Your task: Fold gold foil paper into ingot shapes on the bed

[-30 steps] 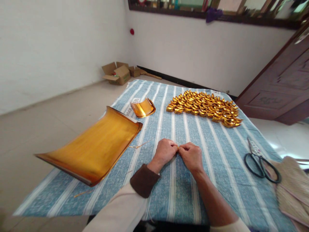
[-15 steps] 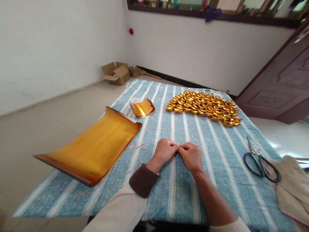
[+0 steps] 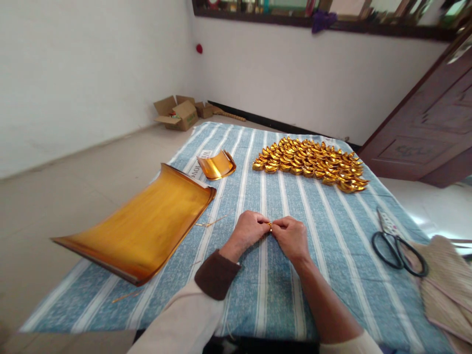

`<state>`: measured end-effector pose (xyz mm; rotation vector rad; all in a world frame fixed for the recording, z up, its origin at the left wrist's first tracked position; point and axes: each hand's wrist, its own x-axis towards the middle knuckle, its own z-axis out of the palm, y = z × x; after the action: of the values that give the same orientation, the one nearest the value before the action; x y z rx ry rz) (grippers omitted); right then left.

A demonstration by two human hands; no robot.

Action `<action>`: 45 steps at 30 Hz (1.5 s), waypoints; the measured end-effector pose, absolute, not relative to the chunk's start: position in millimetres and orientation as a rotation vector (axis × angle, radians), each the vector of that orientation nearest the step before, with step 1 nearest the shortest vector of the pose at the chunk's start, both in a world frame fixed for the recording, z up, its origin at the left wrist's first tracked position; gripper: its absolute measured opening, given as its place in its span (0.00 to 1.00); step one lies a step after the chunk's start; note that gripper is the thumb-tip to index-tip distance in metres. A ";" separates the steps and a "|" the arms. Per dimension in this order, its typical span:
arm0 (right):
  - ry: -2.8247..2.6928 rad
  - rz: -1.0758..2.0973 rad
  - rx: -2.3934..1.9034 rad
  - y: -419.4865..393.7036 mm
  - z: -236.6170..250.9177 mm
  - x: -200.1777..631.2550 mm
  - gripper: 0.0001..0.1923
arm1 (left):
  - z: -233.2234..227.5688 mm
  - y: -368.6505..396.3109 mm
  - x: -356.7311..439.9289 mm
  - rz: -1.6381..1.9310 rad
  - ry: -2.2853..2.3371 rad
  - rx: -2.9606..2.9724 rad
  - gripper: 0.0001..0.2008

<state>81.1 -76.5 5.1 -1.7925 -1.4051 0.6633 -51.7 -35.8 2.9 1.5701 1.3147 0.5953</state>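
Note:
My left hand [image 3: 251, 228] and my right hand [image 3: 291, 237] meet over the middle of the striped cloth, both closed in a pinch. Between their fingertips shows a tiny bit of gold foil paper [image 3: 270, 227]; the fingers hide most of it. To the left lies a stack of large gold foil sheets [image 3: 147, 221] with curled edges. Beyond it sits a smaller stack of curved gold foil pieces [image 3: 217, 164]. Many folded gold paper ingots [image 3: 309, 160] stand in close rows past my right hand.
Blue and white striped cloth [image 3: 239, 300] covers the table. Black-handled scissors [image 3: 396, 246] lie at the right, beside a beige cloth [image 3: 448, 285]. Thin gold strips [image 3: 212, 222] are scattered near the large sheets. An open cardboard box [image 3: 177, 114] rests on the floor behind; a brown door [image 3: 420, 118] stands right.
Both hands keep their pinch at nearly the same spot. Slightly more gold shows between the fingertips. The whole view has shifted very slightly.

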 end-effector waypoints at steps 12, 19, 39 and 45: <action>-1.303 0.861 -1.652 -73.9 -3.7 90.0 0.12 | 10.8 -35.0 -59.2 0.664 1.091 1.332 0.13; -1.277 0.901 -1.623 -73.7 -4.6 88.9 0.13 | 5.3 -32.7 -59.6 0.658 1.120 1.400 0.09; -1.407 0.978 -1.528 -79.7 -6.5 94.6 0.14 | 7.3 -33.0 -62.9 0.624 1.137 1.556 0.15; -1.380 0.966 -1.534 -80.5 -4.4 95.0 0.11 | 11.3 -34.4 -63.2 0.642 1.148 1.518 0.15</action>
<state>95.0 -80.5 -4.4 -1.5335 -1.3802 0.9664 -63.2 -34.4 11.3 1.5185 1.1477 0.6417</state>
